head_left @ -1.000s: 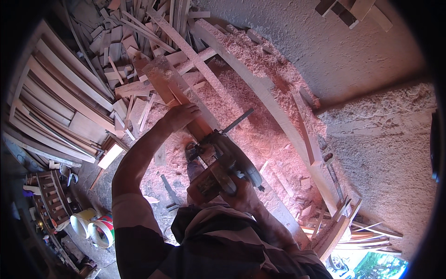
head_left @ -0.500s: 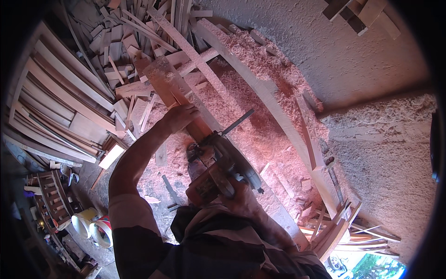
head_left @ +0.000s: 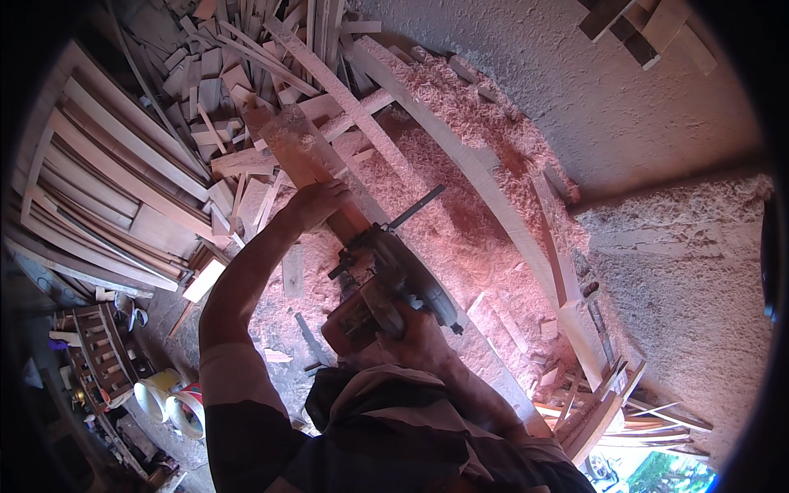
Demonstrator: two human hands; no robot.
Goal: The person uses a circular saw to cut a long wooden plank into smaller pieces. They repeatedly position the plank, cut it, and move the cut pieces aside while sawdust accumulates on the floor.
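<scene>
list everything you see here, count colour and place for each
power planer: one, grey and orange, on the plank, centre
plank: one, reddish wood, running from upper left down under the tool
long boards: several, pale wood, lying across the shavings, centre to right
wood shavings: heap, pinkish, upper centre and under the work
stacked slats: many, pale brown, left side
offcuts: many, pale, top left
buckets: two, white, lower left
concrete floor: grey, right side
left hand: one, pressed flat on the plank ahead of the tool
right hand: one, gripping the planer's rear handle
</scene>
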